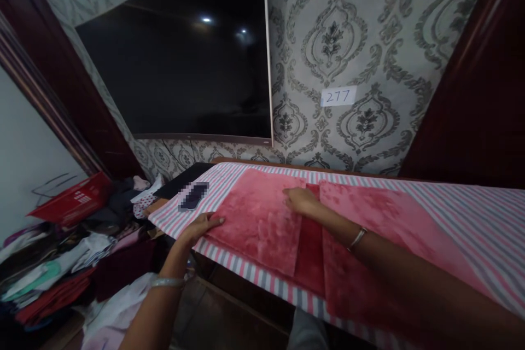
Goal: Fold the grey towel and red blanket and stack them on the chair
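A plush pink-red cloth (pixel 262 219) lies on the striped cover (pixel 455 208) of the tabletop, with two lighter panels folded toward each other and a darker red strip (pixel 310 246) showing between them. The left hand (pixel 205 225) is at the outer left edge of the left panel, thumb laid over the cloth; I cannot tell whether its fingers close on that edge. The right hand (pixel 301 200) reaches across the right panel (pixel 369 213) and strip to the inner edge of the left panel, so that panel lies between the two hands. Its fingers are bent down at the cloth, and whether they pinch it cannot be told. A blurred-out dark object (pixel 194 196) lies beyond the left hand, near the cloth.
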Demonstrator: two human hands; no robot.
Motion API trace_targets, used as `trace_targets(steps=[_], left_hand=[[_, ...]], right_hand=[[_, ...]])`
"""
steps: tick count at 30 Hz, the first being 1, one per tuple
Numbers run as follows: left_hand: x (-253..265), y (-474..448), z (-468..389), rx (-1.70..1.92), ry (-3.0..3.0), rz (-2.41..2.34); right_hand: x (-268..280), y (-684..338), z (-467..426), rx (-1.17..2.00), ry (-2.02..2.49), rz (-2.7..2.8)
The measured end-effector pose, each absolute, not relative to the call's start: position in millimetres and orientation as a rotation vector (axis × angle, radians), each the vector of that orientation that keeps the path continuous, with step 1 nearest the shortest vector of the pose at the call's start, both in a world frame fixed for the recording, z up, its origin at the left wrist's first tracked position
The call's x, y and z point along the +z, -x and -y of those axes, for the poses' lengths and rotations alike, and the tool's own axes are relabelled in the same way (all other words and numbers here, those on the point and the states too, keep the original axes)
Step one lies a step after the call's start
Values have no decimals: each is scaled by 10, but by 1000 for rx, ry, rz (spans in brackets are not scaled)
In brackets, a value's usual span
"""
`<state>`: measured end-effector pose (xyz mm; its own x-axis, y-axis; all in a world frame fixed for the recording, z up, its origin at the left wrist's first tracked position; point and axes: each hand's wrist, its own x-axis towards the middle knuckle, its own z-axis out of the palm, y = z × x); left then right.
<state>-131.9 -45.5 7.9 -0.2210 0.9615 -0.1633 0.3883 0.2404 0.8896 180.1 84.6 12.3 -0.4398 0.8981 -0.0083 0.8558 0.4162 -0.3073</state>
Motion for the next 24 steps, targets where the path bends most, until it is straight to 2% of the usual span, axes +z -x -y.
trace_targets(steps=[5, 12, 19, 24], left_hand=[[-46, 1326, 539, 1078, -1185, -1443], [-266, 1380, 543, 1203, -1184, -1621], [-731, 1493, 479, 1322, -1223, -1713], [-944, 1552, 467, 1321, -1261, -1716]], right_hand=[[364, -1305, -1393, 337, 1344, 2507], [295, -590, -1789, 291, 1028, 2683], [147, -321, -2101, 236, 876, 2918], [86, -221, -2180, -41, 793, 2996]])
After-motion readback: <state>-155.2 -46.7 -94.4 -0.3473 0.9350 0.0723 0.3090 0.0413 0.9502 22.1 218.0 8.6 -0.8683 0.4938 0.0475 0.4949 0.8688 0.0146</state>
